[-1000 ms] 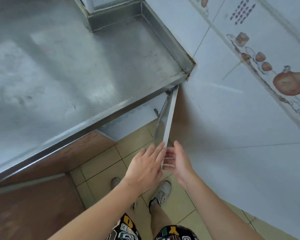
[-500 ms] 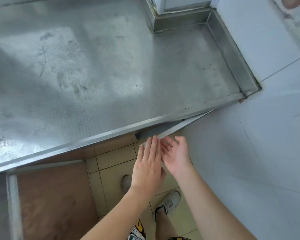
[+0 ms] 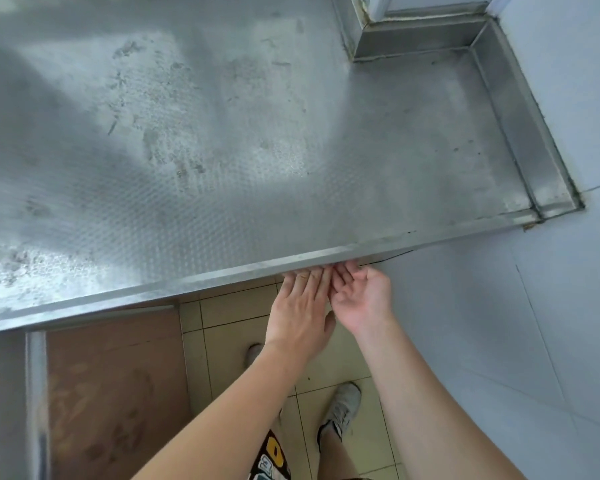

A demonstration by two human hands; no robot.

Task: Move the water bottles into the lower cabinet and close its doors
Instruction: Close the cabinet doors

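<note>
**Both hands at the counter's front lip**

I see the left hand [image 3: 300, 306] flat, fingers straight and pressed together, tips tucked under the steel countertop [image 3: 222, 150] edge; the right hand [image 3: 362, 294] beside it, palm up, fingers loosely curled, pinching nothing; the two touch at the fingers; cabinet door and water bottles lie hidden beneath the counter; a brown door panel [image 3: 115, 393] stands open lower left.

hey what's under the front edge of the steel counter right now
Both hands, left hand and right hand, reach under the steel counter; their fingertips are hidden. The cabinet below and any bottles are covered.
</note>
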